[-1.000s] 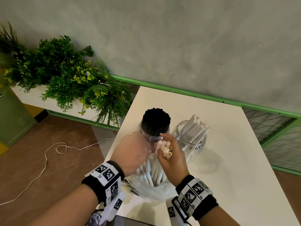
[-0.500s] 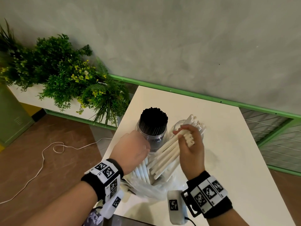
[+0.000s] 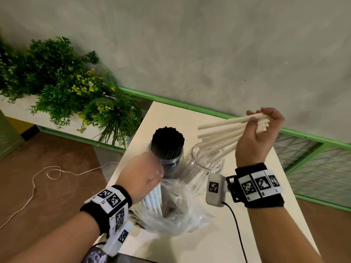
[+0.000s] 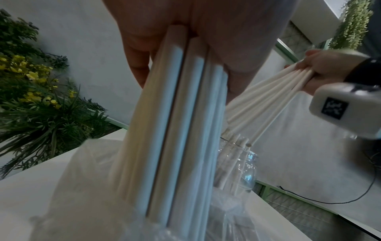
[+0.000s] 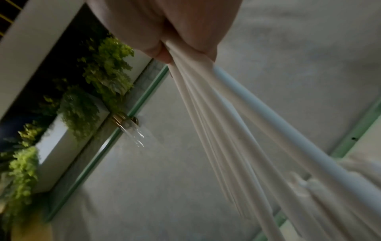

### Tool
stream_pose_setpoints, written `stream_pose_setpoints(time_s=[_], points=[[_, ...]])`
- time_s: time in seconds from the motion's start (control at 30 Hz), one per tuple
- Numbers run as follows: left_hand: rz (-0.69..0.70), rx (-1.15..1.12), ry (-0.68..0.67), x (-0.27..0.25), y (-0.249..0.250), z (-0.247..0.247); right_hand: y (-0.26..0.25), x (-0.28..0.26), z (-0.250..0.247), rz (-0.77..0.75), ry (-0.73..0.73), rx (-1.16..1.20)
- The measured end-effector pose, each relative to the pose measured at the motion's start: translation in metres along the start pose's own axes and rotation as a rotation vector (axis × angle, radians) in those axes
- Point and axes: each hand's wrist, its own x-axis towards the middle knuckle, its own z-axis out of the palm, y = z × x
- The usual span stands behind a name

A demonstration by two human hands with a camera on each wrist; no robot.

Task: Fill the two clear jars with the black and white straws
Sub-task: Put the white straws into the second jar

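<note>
The white straws point(image 3: 221, 130) gripped in the right hand point(image 3: 256, 137) are seen to be matt, smooth and paper-like, as are the white straws point(image 4: 177, 130) held by the left hand point(image 3: 141, 175). The clear bag point(image 3: 182, 209) beside the jars is shown as thin, crinkled, glossy plastic film. Both jars, the one with black straws point(image 3: 167, 160) and the one beside it point(image 3: 201, 162), are rendered in transparent, shiny material; glass or plastic cannot be told. The black straws point(image 3: 169, 138) appear matt. The table point(image 3: 209, 243) is finished in a smooth, satin off-white. Behind the table, the wall point(image 3: 190, 44) is given a rough, matt plaster look.
</note>
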Motion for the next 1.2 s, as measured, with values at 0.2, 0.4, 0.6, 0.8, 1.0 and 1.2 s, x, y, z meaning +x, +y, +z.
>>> stream_pose_setpoints(time_s=[0.2, 0.4, 0.6, 0.8, 1.0, 1.2], points=[[-0.014, -0.004, 0.012, -0.002, 0.000, 0.001, 0.025, -0.018, -0.009, 0.037, -0.041, -0.148], [-0.019, -0.010, 0.013, -0.002, -0.002, 0.002, 0.043, -0.024, 0.002, -0.031, -0.164, -0.273], [-0.017, -0.016, 0.013, -0.002, -0.002, 0.002, 0.075, -0.043, 0.010, -0.078, -0.365, -0.393], [-0.025, -0.018, 0.002, -0.002, -0.003, 0.002, 0.092, -0.046, 0.004, -0.008, -0.486, -0.509], [-0.026, -0.015, 0.002, -0.002, -0.004, 0.000, 0.091, -0.030, -0.017, 0.213, -0.483, -0.491], [-0.027, -0.012, 0.001, -0.001, -0.005, 0.001, 0.086, -0.010, -0.034, 0.157, -0.427, -0.721]])
